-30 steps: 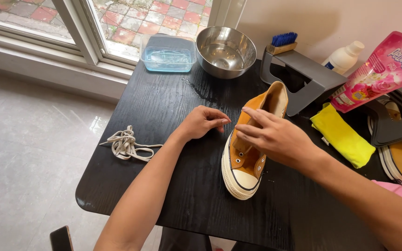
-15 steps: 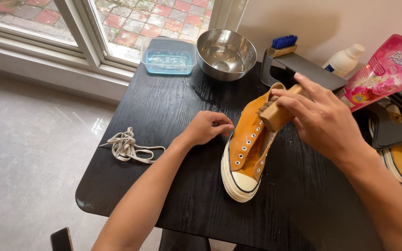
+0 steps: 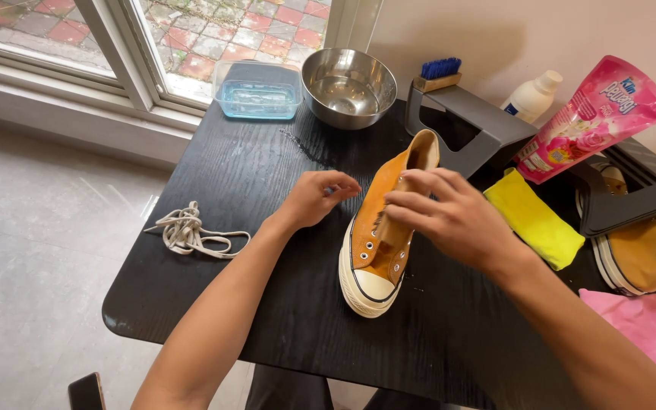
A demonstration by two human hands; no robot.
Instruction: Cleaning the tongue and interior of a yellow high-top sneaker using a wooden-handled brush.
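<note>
An orange high-top sneaker [image 3: 373,250] with a cream rubber toe lies unlaced on the black table [image 3: 267,182], toe toward me. My right hand [image 3: 442,216] is closed on a small wooden brush [image 3: 390,225], pressing it onto the sneaker's tongue and lace area. My left hand [image 3: 316,196] rests with curled fingers on the table against the sneaker's left side, holding nothing that I can see.
A pile of cream laces [image 3: 187,231] lies at the table's left. At the back stand a blue plastic tub [image 3: 256,89], a steel bowl [image 3: 347,76], a blue-bristled brush [image 3: 438,72] on a grey stand [image 3: 487,125], a white bottle [image 3: 529,95] and a pink pouch [image 3: 590,114]. A yellow cloth [image 3: 533,219], second sneaker [image 3: 643,254] and pink cloth [image 3: 647,326] lie right.
My right hand swung the brush up toward the sneaker's heel half a second ago and has come back down onto the tongue. The left hand has stayed put.
</note>
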